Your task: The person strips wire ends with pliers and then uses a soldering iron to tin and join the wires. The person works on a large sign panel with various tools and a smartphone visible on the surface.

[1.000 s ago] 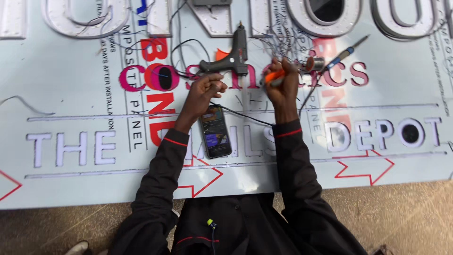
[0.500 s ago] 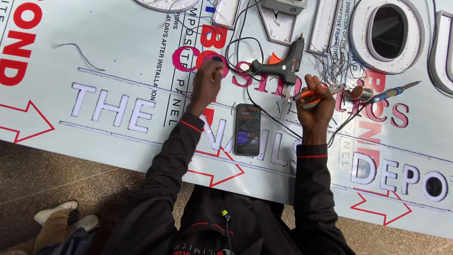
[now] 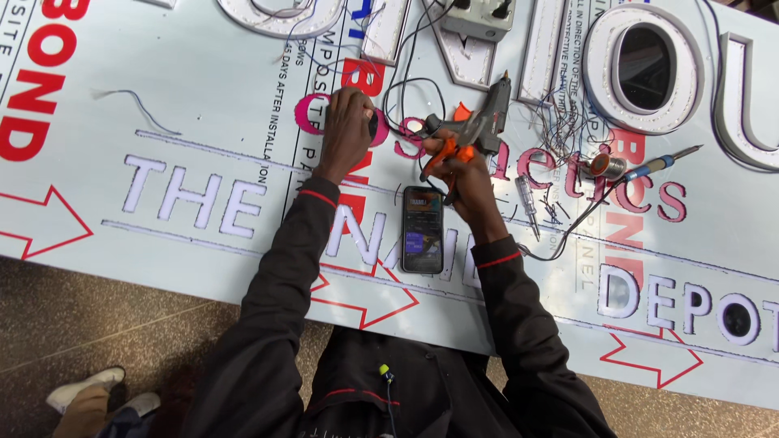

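A person's long black jacket sleeves [image 3: 268, 276] have thin red piping at the cuffs [image 3: 318, 197]; both hands are bare.

My left hand [image 3: 345, 130] rests flat on the sign panel [image 3: 162, 122], left of my right hand [image 3: 464, 174], which holds the cutters [image 3: 442, 154]. The phone [image 3: 423, 229] lies on the panel between my forearms. The glue gun [image 3: 484, 122] sits just behind the cutters, and the soldering iron [image 3: 661, 162] and screwdriver [image 3: 527, 207] lie off to the right.

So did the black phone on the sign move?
No. The black phone lies at the same white cut-out letters on the sign panel; only the camera shifted.
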